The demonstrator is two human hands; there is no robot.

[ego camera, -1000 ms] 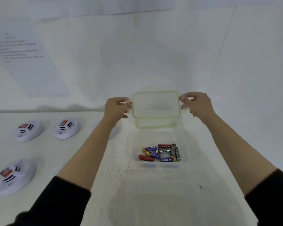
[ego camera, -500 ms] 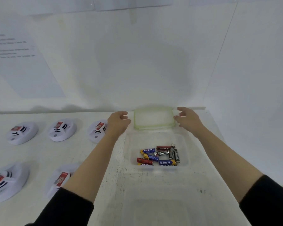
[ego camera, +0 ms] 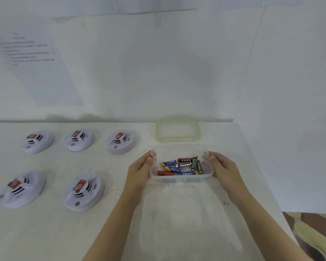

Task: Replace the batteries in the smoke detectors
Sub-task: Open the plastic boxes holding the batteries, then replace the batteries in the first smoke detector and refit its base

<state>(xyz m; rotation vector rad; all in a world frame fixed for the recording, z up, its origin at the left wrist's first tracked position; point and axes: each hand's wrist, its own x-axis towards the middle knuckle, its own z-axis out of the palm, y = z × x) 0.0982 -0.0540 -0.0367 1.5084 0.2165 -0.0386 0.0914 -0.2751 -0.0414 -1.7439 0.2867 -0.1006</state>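
Observation:
A clear plastic box (ego camera: 181, 178) stands on the white table, with several AA batteries (ego camera: 179, 167) in red, blue and black loose inside it. My left hand (ego camera: 139, 172) grips its left end and my right hand (ego camera: 224, 170) grips its right end, fingertips at the rim. The box's green-rimmed lid (ego camera: 158, 133) lies flat behind it by the wall. Five white smoke detectors lie at the left: three in a back row (ego camera: 37, 141) (ego camera: 79, 139) (ego camera: 120, 141) and two nearer (ego camera: 21, 188) (ego camera: 83, 191), each with a red label.
A larger clear tray (ego camera: 186, 232) lies in front of the battery box between my forearms. A printed sheet (ego camera: 36, 68) hangs on the back wall. A white side wall stands at the right, where the table edge (ego camera: 282, 210) drops to a patterned floor (ego camera: 312, 234).
Both hands set the green-rimmed lid down at the back by the wall, let go of it, and drew back to the two ends of the battery box.

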